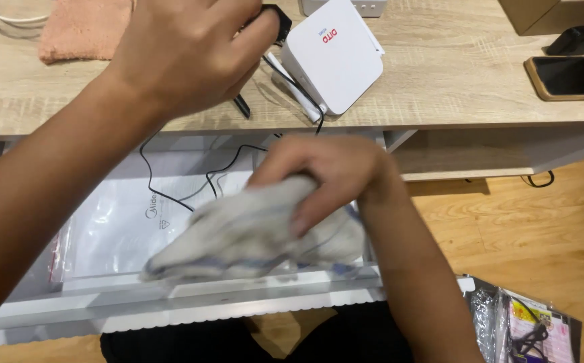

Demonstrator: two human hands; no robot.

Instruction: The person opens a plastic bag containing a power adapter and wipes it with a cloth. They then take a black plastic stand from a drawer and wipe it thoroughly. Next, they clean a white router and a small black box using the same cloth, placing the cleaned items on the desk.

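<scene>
My right hand grips a crumpled grey-white cloth with thin blue stripes, held over the open white drawer. My left hand reaches over the wooden desk and pinches a small black plug on a thin black cable. That cable trails down into the drawer. A white box-shaped router lies on the desk just right of my left hand.
A clear plastic bag with papers lies in the drawer. On the desk are a pink towel, a phone in a brown case and a black object. A plastic packet lies on the wooden floor at lower right.
</scene>
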